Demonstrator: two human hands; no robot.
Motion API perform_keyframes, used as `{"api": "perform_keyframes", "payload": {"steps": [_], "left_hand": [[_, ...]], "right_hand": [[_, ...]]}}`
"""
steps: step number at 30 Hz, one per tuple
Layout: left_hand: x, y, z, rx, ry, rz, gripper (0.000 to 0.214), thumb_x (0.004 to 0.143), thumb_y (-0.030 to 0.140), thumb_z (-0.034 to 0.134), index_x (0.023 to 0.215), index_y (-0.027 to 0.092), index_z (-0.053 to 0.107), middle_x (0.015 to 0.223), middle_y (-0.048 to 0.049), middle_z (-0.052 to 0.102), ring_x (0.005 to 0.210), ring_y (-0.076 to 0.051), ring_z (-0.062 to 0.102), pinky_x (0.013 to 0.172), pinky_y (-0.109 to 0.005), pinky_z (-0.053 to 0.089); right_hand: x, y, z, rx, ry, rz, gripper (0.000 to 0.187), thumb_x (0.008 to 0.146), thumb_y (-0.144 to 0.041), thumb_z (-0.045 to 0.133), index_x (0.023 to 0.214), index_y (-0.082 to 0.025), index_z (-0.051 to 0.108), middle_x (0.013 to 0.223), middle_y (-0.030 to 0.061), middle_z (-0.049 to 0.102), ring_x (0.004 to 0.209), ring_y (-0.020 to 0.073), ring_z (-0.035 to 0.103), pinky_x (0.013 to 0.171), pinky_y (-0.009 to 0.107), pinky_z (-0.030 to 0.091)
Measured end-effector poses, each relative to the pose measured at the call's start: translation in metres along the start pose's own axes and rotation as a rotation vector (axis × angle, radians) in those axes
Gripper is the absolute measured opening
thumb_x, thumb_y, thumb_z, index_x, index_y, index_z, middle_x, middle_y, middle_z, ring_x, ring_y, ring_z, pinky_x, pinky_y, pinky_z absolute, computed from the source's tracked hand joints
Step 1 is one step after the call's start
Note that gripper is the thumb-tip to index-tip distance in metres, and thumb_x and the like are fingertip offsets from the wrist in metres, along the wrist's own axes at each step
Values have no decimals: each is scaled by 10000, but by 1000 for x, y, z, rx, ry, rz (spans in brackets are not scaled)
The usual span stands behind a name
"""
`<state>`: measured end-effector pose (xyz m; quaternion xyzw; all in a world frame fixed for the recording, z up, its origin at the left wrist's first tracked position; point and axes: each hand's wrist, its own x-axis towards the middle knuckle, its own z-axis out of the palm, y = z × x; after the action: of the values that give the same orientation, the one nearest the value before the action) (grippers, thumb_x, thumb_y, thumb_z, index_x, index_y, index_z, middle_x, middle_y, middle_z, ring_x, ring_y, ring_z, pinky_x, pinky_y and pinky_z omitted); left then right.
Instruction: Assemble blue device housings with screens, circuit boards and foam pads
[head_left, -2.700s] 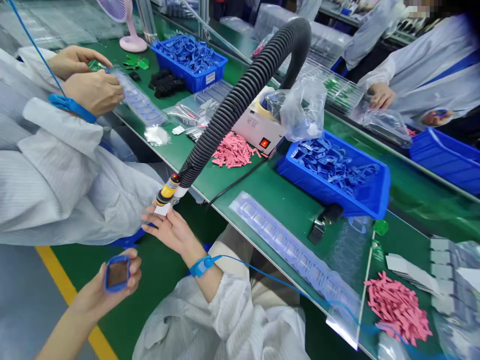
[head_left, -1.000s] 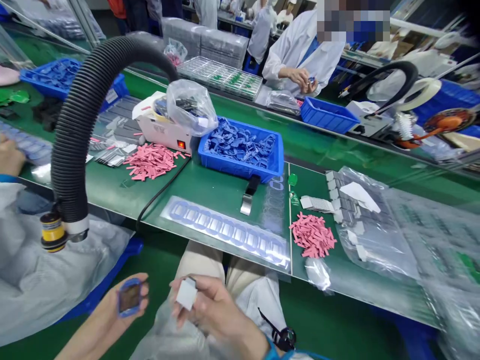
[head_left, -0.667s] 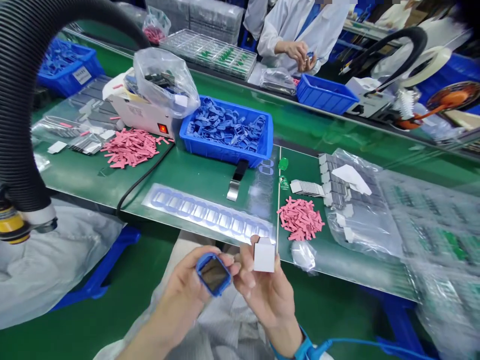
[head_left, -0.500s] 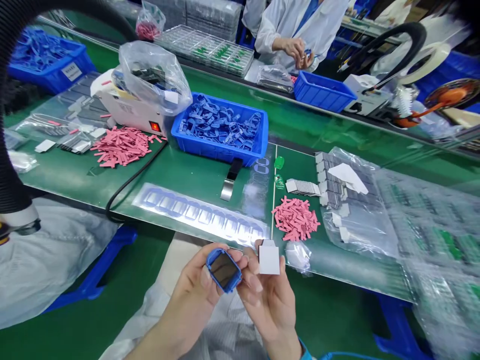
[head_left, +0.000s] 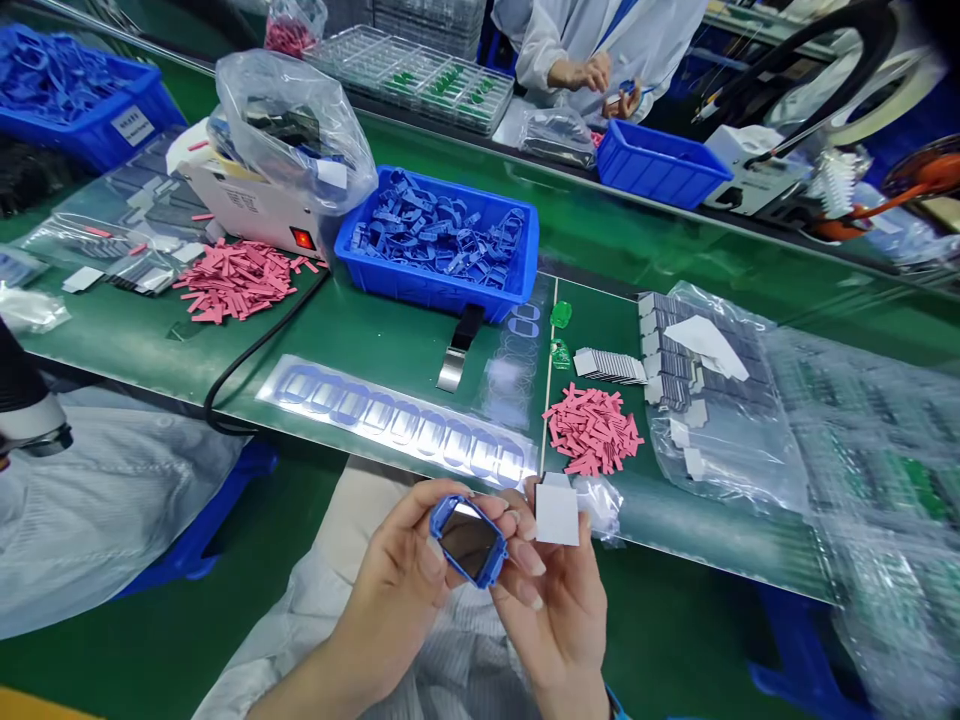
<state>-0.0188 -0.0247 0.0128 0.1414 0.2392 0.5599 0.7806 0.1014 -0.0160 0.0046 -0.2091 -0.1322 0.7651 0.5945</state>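
Observation:
My left hand (head_left: 394,575) is closed around the edge of a blue watch case (head_left: 470,542) with a dark, shiny rectangular screen facing up. In my right hand (head_left: 559,620) a flat white square piece (head_left: 557,514) with a small tab on top is held between the fingers. The right fingertips also meet the right side of the case. Both hands are just in front of the table's near edge. A clear strip of screen films (head_left: 405,420) lies beyond them, and a pile of pink strips (head_left: 592,428) is past my right hand.
A blue bin of blue watch cases (head_left: 439,290) stands mid-table. Left of it are a white machine (head_left: 259,205), a black cable (head_left: 247,362) and more pink strips (head_left: 236,280). Stacked white pieces (head_left: 611,366) and a plastic bag (head_left: 727,440) lie right. A co-worker (head_left: 592,50) sits opposite.
Both hands have shifted slightly right, still holding the watch case and the white piece. The case is tilted a little, and its screen now catches a bright reflection. The view has shifted slightly.

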Motion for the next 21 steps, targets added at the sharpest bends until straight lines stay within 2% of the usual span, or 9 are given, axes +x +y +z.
{"api": "perform_keyframes", "payload": {"steps": [4, 7, 9, 11, 13, 16, 21], "left_hand": [[-2, -2, 0, 64, 9, 67, 246, 794, 345, 679, 1031, 283, 701, 1024, 16, 755, 968, -123, 680, 869, -168, 495], [-3, -3, -1, 102, -7, 98, 262, 802, 337, 675, 1059, 286, 687, 1050, 13, 751, 1020, -136, 663, 891, -183, 488], [-4, -4, -1, 123, -19, 110, 265, 807, 328, 672, 1069, 288, 681, 1061, 12, 749, 1022, -135, 662, 898, -188, 486], [-5, -5, -1, 144, -26, 119, 264, 807, 312, 674, 1070, 291, 682, 1078, 11, 747, 1024, -135, 664, 907, -190, 482], [-5, -6, -1, 163, -27, 123, 265, 802, 287, 684, 1067, 294, 687, 1112, 7, 738, 1038, -137, 661, 906, -181, 482], [-4, -7, 1, 193, -9, 113, 258, 796, 245, 692, 1050, 289, 701, 1143, 0, 727, 1051, -134, 659, 896, -158, 481], [1, -11, 4, 169, 10, 87, 242, 761, 233, 724, 997, 286, 722, 1108, -2, 741, 1033, -139, 671, 898, -165, 484]], "right_hand": [[-5, -7, 2, -340, 35, -275, 225, 872, -405, 592, 1014, -244, 659, 800, -2, 639, 650, 59, 593, 568, 129, 536], [-11, -12, -1, -724, 35, -584, 218, 870, -357, 607, 1046, -230, 635, 830, 7, 655, 766, 125, 626, 689, 249, 564], [-14, -14, -4, -990, -15, -812, 227, 881, -281, 598, 1086, -190, 627, 880, 27, 667, 849, 167, 632, 798, 338, 545], [-18, -18, -8, -1258, -106, -966, 257, 868, -215, 609, 1117, -154, 623, 951, 51, 681, 901, 197, 634, 879, 407, 506], [-21, -22, -8, -1525, -182, -988, 258, 837, -178, 641, 1093, -146, 639, 992, 67, 692, 948, 226, 636, 952, 471, 455], [-25, -28, -3, -1787, -183, -942, 190, 812, -139, 662, 999, -170, 677, 971, 58, 712, 985, 240, 635, 1036, 524, 371], [-29, -29, 3, -1896, -83, -956, 138, 835, -165, 648, 947, -229, 698, 951, 20, 727, 966, 231, 644, 1051, 542, 350]]}}
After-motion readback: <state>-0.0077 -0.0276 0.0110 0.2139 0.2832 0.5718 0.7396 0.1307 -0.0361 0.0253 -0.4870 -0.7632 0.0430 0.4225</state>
